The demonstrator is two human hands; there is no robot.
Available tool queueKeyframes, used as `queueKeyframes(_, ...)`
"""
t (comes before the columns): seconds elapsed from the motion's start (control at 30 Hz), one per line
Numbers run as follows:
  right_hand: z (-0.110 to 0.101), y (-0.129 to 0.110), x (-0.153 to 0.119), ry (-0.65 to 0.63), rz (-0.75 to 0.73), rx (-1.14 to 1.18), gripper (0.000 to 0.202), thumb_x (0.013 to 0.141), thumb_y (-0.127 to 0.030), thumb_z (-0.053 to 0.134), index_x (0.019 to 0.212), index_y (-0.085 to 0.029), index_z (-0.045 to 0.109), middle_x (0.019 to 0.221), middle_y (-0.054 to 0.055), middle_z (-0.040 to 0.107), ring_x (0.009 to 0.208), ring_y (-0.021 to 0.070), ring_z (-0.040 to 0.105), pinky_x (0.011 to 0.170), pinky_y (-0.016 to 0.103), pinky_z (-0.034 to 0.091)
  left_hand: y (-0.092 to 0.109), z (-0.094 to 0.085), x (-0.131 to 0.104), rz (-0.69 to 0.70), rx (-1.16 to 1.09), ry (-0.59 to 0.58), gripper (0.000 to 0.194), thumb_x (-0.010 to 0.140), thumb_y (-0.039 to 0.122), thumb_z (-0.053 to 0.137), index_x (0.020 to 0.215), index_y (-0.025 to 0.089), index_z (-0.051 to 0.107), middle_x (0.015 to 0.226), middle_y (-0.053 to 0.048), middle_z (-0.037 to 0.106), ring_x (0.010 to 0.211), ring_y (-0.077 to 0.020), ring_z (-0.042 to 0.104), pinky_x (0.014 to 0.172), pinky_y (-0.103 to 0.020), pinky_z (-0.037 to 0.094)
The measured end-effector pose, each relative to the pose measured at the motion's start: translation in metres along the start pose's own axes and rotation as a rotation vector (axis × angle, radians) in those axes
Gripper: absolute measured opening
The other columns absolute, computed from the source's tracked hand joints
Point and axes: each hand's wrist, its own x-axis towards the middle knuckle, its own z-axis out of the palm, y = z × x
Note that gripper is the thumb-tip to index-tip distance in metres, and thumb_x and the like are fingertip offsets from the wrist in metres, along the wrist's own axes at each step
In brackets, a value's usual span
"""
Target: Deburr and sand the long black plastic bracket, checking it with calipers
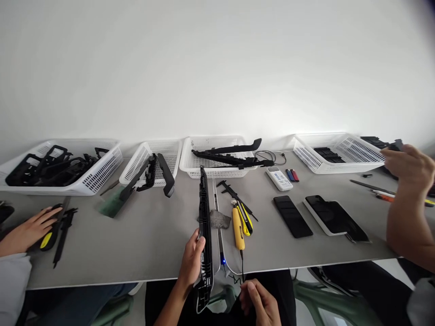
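Observation:
My left hand point(191, 261) is closed around a long, narrow black plastic trim part point(205, 226), held upright with its ribbed side showing, over the table's front edge. My right hand point(260, 301) is low above my lap, its fingers curled; whether anything is in them is hidden. Just behind the trim part lies a grey cloth or pad point(220, 219). To its right are a yellow-handled corded tool point(238, 228), a yellow utility knife point(246, 218) and a black caliper point(236, 197).
White baskets point(220, 172) with black plastic parts line the wall. Two dark phone-like slabs point(292, 216) point(326, 213), a white device point(279, 179) and two lighters point(292, 175) lie at right. A co-worker's hand point(30, 231) rests at left; another person's hand point(409, 165) holds a dark part.

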Motion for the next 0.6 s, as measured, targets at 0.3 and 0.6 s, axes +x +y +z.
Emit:
queueKeyframes(0.3, -0.010, 0.028, 0.014, -0.247, -0.005, -0.377, 0.065, 0.092, -0.076, 0.061, 0.069, -0.017, 0.074, 0.066, 0.007, 0.069, 0.065, 0.0220, 0.061, 0.064, 0.030, 0.045, 0.008, -0.039, -0.005, 0.066, 0.189, -0.101, 0.056, 0.093, 0.061, 0.066, 0.126, 0.018, 0.076, 0.111, -0.009, 0.081, 0.119, -0.0349, 0.069, 0.100, -0.041, 0.057)
queueKeyframes(0.6, 0.035, 0.018, 0.000, -0.365, 0.138, -0.489, 0.023, 0.085, -0.038, 0.072, 0.091, -0.023, 0.088, 0.093, 0.009, 0.083, 0.095, 0.0340, 0.076, 0.087, 0.039, 0.054, 0.030, -0.095, 0.014, 0.021, 0.413, -0.038, 0.057, 0.087, 0.064, 0.071, 0.120, 0.018, 0.078, 0.092, -0.009, 0.078, 0.104, -0.0347, 0.072, 0.094, -0.042, 0.058)
